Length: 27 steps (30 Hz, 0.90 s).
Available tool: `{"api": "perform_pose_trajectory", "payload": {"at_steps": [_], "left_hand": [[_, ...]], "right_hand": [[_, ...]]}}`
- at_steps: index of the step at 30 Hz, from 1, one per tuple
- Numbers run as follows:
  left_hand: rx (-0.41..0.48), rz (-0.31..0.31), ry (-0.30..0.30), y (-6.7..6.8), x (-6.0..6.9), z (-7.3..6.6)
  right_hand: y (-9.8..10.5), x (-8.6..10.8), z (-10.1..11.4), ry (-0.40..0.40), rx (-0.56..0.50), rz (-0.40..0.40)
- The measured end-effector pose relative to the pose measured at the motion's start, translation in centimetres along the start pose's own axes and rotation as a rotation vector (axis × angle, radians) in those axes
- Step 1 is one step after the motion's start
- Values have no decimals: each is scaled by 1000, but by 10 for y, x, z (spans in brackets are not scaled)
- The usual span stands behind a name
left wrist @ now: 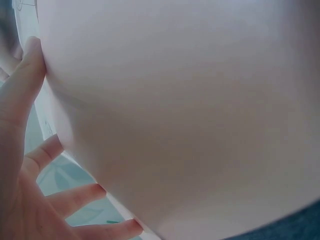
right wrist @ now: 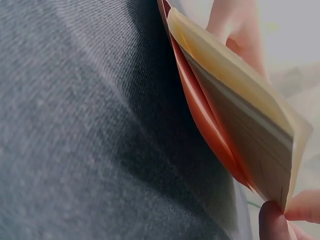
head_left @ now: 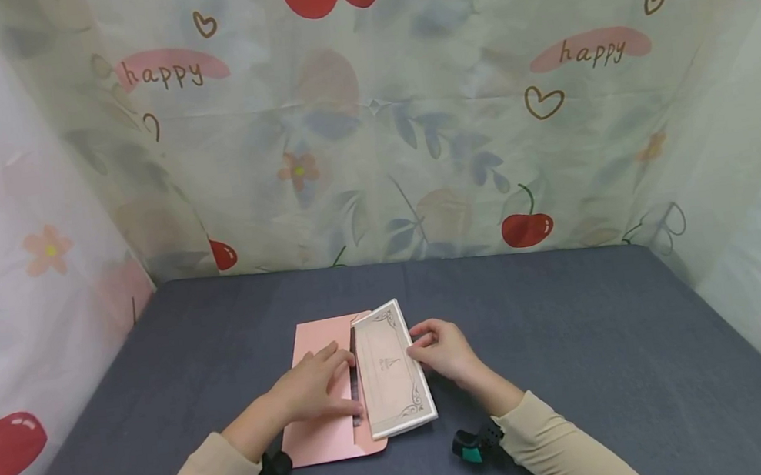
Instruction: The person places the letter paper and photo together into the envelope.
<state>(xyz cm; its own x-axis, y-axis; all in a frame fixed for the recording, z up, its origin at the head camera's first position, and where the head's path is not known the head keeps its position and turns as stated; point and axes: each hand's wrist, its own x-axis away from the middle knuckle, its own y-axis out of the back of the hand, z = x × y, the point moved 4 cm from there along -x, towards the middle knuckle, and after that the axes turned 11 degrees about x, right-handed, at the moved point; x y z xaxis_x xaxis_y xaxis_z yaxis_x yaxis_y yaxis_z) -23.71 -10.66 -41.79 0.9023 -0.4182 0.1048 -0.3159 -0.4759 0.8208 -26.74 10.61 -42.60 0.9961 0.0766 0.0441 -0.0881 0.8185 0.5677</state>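
Head view: smooth pink folder, slim rectangular booklet.
Left hand, fingers spread, touches the folder; right hand pinches the booklet's edge.

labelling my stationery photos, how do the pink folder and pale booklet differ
The pink folder is wider; the pale booklet is narrower. The pink folder's visible outside is plain, while the pale booklet has dark corner scrollwork. The pink folder lies on the table; the pale booklet tilts, pinched by the right hand. Both are roughly rectangular.
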Motion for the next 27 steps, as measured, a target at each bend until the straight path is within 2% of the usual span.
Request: {"api": "perform_pose_trajectory", "payload": {"at_steps": [6,21,27], "left_hand": [[3,0,-3,0,0,0],[-4,-6,-8,0,-1,1],[-2,0,10,-1,-2,2]], "right_hand": [[0,1,4,28,-11,-13],[-1,4,10,40,-26,-5],[-2,5,12,44,-35,0]]}}
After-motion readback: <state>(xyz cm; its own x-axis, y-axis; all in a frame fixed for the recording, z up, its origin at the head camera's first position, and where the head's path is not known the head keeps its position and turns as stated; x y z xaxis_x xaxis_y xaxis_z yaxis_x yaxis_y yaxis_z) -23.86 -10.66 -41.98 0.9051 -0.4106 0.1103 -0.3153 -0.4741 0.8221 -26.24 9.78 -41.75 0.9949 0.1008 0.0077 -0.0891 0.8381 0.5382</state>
